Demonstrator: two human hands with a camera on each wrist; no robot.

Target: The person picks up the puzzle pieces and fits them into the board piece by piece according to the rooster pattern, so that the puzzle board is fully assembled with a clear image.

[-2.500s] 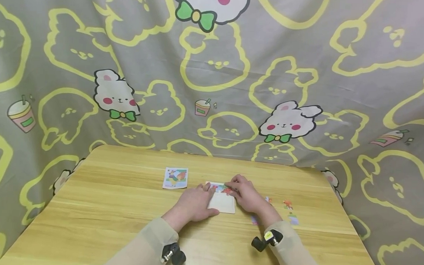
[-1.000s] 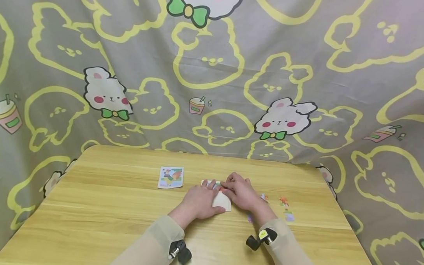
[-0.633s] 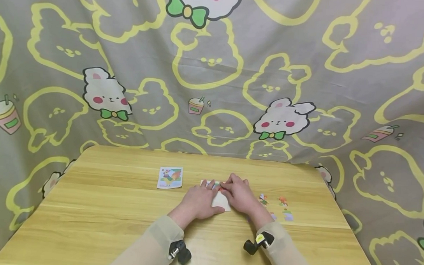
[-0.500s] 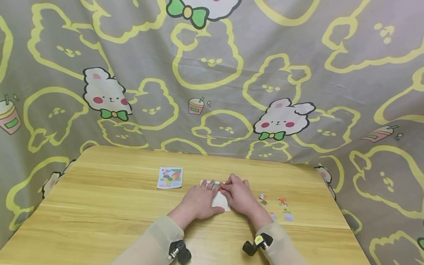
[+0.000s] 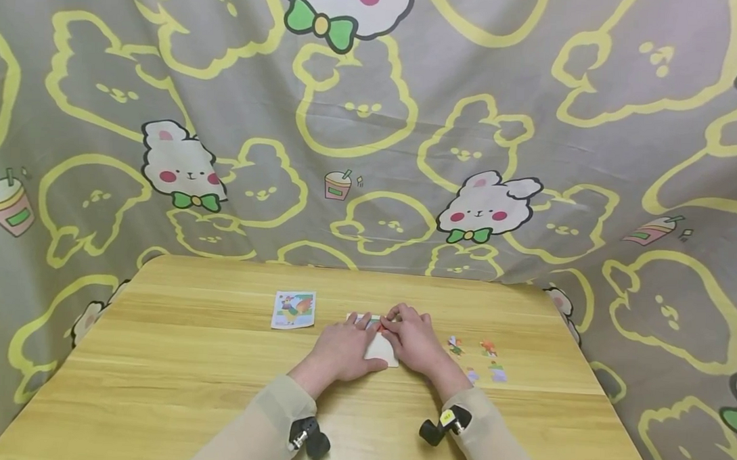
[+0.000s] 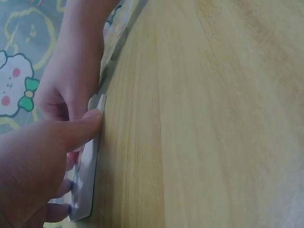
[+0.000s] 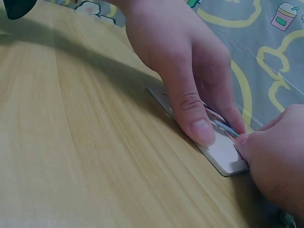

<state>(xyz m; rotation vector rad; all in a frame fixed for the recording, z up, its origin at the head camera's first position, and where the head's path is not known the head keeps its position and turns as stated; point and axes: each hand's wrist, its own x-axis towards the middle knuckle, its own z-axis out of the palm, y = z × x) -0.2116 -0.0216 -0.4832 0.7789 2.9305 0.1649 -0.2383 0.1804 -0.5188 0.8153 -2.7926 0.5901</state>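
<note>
In the head view, the puzzle board (image 5: 382, 352) lies on the worktop (image 5: 163, 358) between your hands, just left of your right hand (image 5: 416, 340), its sides running away from you; your left hand (image 5: 342, 349) spreads over it, thumb at the near edge. A red puzzle piece (image 5: 381, 327) shows at your right fingertips toward the board's far end, while the loose pieces (image 5: 497, 372) sit to the right. In the left wrist view, your left thumb presses the board's edge and your right hand comes down across from it. In the right wrist view, your right hand seems to pinch the piece beside your left forefinger; fingers hide whether it lies flat.
</note>
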